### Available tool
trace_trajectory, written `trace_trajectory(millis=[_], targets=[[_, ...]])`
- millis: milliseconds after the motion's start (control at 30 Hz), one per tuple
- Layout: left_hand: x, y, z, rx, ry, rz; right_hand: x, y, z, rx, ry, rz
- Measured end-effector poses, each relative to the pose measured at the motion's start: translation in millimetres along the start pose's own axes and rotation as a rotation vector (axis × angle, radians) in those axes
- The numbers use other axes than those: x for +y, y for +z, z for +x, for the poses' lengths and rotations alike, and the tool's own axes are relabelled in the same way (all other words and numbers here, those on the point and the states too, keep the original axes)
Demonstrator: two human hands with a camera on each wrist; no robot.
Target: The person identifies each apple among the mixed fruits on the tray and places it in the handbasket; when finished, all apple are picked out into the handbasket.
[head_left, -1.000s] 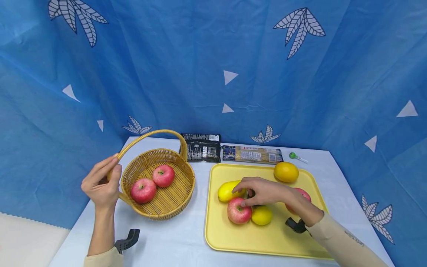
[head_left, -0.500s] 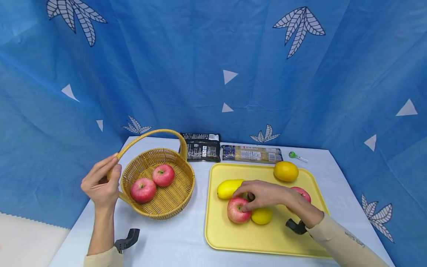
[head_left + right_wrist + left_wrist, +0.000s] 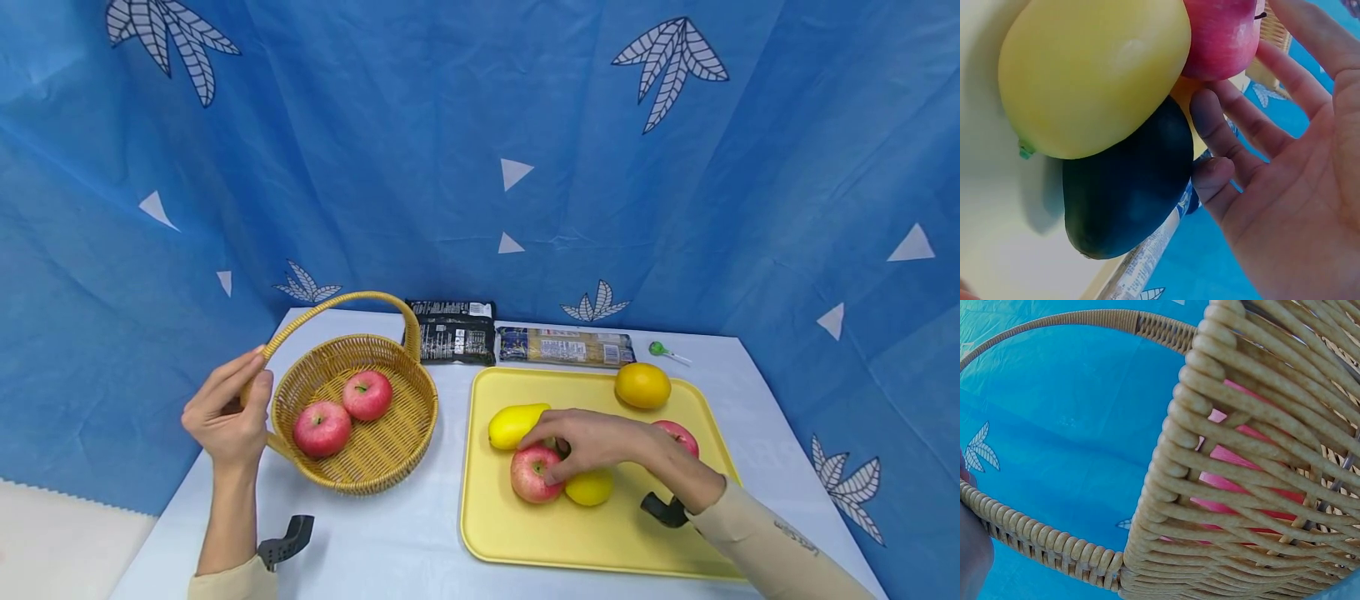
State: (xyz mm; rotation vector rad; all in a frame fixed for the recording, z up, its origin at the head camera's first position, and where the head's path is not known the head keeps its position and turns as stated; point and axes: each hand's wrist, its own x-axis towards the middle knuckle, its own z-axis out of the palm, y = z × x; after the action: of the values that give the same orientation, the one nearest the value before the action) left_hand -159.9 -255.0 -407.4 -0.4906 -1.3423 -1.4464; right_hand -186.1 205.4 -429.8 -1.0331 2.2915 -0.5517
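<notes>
My left hand (image 3: 232, 417) grips the handle (image 3: 330, 308) of a round wicker basket (image 3: 390, 475) on the left. Two red apples (image 3: 322, 428) lie inside it; through the weave, the left wrist view shows pink apple skin (image 3: 1229, 456). On a yellow tray (image 3: 525, 550), my right hand (image 3: 592, 437) has its thumb and fingers round a red apple (image 3: 532, 479). Beside that apple lie a yellow mango (image 3: 513, 425) and a lemon (image 3: 590, 487). A dark, smooth oval fruit (image 3: 1129, 181) shows in the right wrist view; my hand mostly hides it in the head view.
An orange-yellow round fruit (image 3: 642, 386) sits at the tray's back right, and another apple (image 3: 678, 435) is partly behind my right forearm. Black packets (image 3: 453, 333), a pasta packet (image 3: 566, 347) and a green lollipop (image 3: 658, 348) lie along the back, before a blue cloth.
My right hand has settled slightly lower and closer round the apple, and the yellow mango beside it is less covered. My left hand and the basket have stayed put.
</notes>
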Motion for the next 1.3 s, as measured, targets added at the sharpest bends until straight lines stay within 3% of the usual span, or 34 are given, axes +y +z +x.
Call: trace_trajectory(millis=[333,767,1067,1300], targets=[[0.4,0.6,0.0,-0.001,0.004,0.008,-7,4,1.8,-0.031,0.036,-0.027],[1.1,1.8,-0.1,0.004,-0.003,-0.005,-11,10,7.5,-0.07,0.051,-0.167],[1.4,1.6,-0.4,-0.007,-0.001,-0.017,-4,18,10.0,-0.116,0.09,-0.063],[0.5,1.0,-0.4,-0.008,0.003,-0.013,-3,19,9.9,-0.106,0.067,-0.083]])
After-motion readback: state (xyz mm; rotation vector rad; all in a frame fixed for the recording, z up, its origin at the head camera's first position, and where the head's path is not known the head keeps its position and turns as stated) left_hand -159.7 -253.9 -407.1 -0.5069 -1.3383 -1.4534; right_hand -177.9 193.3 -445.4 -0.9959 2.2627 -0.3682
